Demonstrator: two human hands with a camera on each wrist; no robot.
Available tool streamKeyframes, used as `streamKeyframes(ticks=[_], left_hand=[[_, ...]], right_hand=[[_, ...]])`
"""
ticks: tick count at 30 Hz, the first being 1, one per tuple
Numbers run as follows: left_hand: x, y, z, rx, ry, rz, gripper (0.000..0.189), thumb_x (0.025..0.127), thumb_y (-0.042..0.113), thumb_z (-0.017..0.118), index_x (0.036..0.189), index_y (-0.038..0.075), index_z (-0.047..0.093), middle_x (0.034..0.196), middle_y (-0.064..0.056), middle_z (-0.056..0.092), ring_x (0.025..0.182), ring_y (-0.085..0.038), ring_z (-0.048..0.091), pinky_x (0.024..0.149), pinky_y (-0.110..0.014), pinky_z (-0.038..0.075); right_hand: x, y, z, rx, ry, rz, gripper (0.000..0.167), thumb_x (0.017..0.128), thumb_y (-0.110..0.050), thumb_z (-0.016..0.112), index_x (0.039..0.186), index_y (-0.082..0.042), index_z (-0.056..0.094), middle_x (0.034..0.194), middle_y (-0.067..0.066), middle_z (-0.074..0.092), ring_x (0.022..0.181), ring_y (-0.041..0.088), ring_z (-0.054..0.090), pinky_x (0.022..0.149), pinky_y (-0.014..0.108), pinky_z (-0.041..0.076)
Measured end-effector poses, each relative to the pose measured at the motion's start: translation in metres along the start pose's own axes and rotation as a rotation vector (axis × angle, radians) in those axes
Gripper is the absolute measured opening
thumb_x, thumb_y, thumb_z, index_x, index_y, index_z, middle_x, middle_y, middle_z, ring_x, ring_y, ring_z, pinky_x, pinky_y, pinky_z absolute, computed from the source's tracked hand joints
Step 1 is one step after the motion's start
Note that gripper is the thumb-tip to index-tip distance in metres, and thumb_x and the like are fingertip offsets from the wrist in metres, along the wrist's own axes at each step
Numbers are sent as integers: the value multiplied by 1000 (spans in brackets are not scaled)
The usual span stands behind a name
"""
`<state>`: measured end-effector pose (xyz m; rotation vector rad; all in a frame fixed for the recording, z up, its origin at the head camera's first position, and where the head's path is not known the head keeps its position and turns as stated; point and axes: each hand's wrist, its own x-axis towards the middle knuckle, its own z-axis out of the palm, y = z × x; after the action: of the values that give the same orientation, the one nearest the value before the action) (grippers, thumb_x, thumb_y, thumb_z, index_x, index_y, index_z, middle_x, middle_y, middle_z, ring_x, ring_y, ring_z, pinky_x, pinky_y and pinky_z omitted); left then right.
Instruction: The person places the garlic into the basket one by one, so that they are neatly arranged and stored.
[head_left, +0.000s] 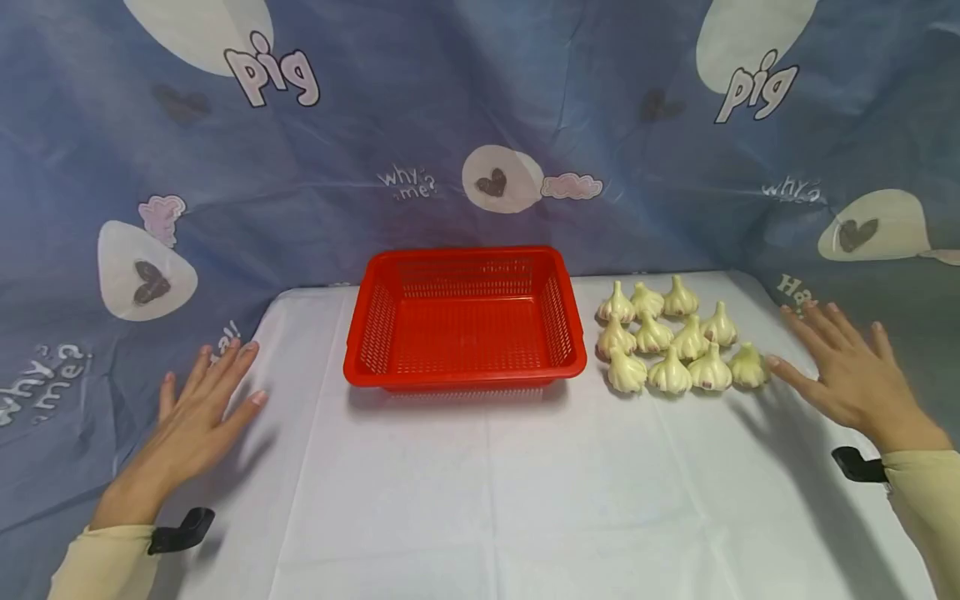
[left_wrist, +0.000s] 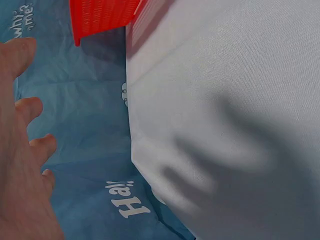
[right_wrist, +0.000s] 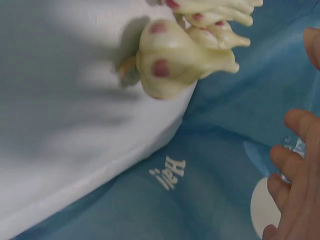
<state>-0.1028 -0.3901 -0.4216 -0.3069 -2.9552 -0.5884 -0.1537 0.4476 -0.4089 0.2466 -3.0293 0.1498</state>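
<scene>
A red plastic basket [head_left: 465,379] with slotted walls stands at the back middle of the white-covered table. Several garlic bulbs [head_left: 671,373] are grouped to its right, roughly in rows. My left hand [head_left: 197,421] hovers over the table's left side, fingers spread, holding nothing. Over the right side is my right hand [head_left: 862,375], also spread and holding nothing; its thumb appears close to the rightmost bulb. One garlic bulb [right_wrist: 172,60] looks large in the right wrist view, apart from the fingers [right_wrist: 287,162]. The left wrist view catches a corner of the basket [left_wrist: 102,20].
White cloth [head_left: 487,492] covers the table, whose rounded back corners show at left and right. Behind it hangs a blue printed curtain [head_left: 360,225], close against the back edge. Black straps [head_left: 183,532] sit at both wrists.
</scene>
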Motion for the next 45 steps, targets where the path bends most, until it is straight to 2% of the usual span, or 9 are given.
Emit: streamKeyframes(ticks=[6,12,18,21,25,30,36,41,45], left_hand=[[1,4,0,2,-8,5,74,110,38,53,172,28,15,179,-12,7,164,-42,-12,114,-76,-26],[5,14,9,-33,-22,21,74,110,38,55,172,28,17,177,-17,17,165,-40,-12,114,-78,-22],[16,34,26,-130,-2,34,75,109,36,56,172,17,19,175,-20,22,165,-42,-7,114,-79,-22],[24,46,35,-203,20,24,76,109,35,55,171,12,18,173,-24,23,163,-48,-2,115,-79,-20],[35,59,50,-287,76,27,79,107,31,59,169,4,18,169,-30,30,159,-55,9,117,-80,-8],[43,72,72,-396,124,41,84,103,25,64,169,1,18,166,-31,34,155,-55,21,118,-79,6],[52,85,92,-519,93,30,92,100,31,66,171,7,13,173,-25,22,159,-50,16,120,-79,6],[57,90,101,-577,115,63,96,96,23,71,171,7,13,173,-23,23,159,-47,19,123,-75,12],[59,95,103,-611,110,54,102,93,21,74,171,6,9,174,-23,20,160,-46,18,124,-74,12]], right_hand=[[7,-14,6,31,59,-94,80,105,-52,56,171,-21,23,177,17,14,164,43,7,124,72,-10],[16,-36,15,63,127,-200,76,100,-52,66,164,-19,42,171,21,32,163,41,17,127,70,-3],[28,-63,24,110,160,-272,69,97,-49,71,155,-15,56,168,22,37,159,43,26,129,67,2],[35,-76,26,124,155,-296,68,95,-50,73,151,-14,59,167,23,39,156,47,30,129,67,3],[43,-93,34,135,178,-356,63,91,-48,78,142,-13,68,160,23,46,151,49,36,127,70,9],[48,-108,49,146,257,-444,54,81,-46,85,121,-10,79,147,24,56,143,49,42,122,75,17],[52,-117,62,167,308,-451,54,72,-50,87,109,-11,81,143,23,59,145,48,39,120,77,17],[55,-122,69,159,324,-453,57,69,-53,88,105,-9,81,139,22,59,143,48,39,122,74,17],[56,-124,74,148,321,-456,57,70,-54,86,103,-8,81,136,22,61,143,48,40,120,72,21]])
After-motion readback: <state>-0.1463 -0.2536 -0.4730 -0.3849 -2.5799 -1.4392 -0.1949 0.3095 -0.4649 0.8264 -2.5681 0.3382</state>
